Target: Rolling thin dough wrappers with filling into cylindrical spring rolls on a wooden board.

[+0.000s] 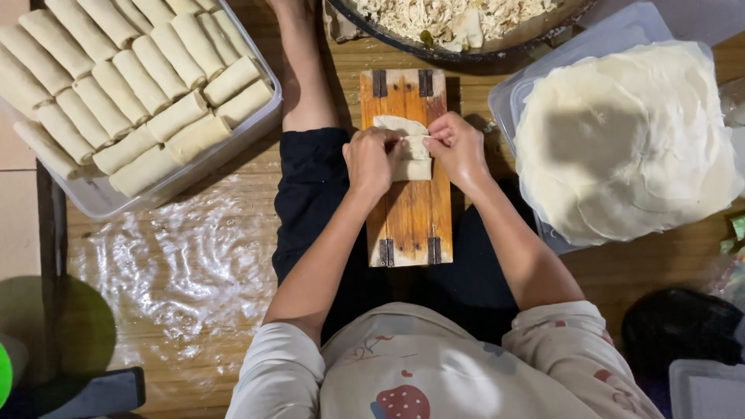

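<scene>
**Both hands pinch a half-rolled wrapper on the wooden board**

We see the left hand (pixel 372 159) and the right hand (pixel 458 149) meeting over a small wooden board (pixel 407 217) that rests on the lap. Between them lies a pale wrapper (pixel 411 151), partly rolled. Its folded body sits just between the two sets of fingertips, and a loose flap of it reaches away from the fingers toward the far end of the board. The fingers of both hands are curled and closed on the wrapper's sides, the left ones on its left edge, the right ones on its right edge.

Well out beyond the left fingers stands a clear tray (pixel 101 198) filled with finished rolls (pixel 132 85). Out beyond the right fingers lies a stack of round wrappers (pixel 628 140) in a clear container. Past the fingertips, at the far end of the board, a dark bowl (pixel 466 53) holds shredded filling (pixel 450 15).
</scene>
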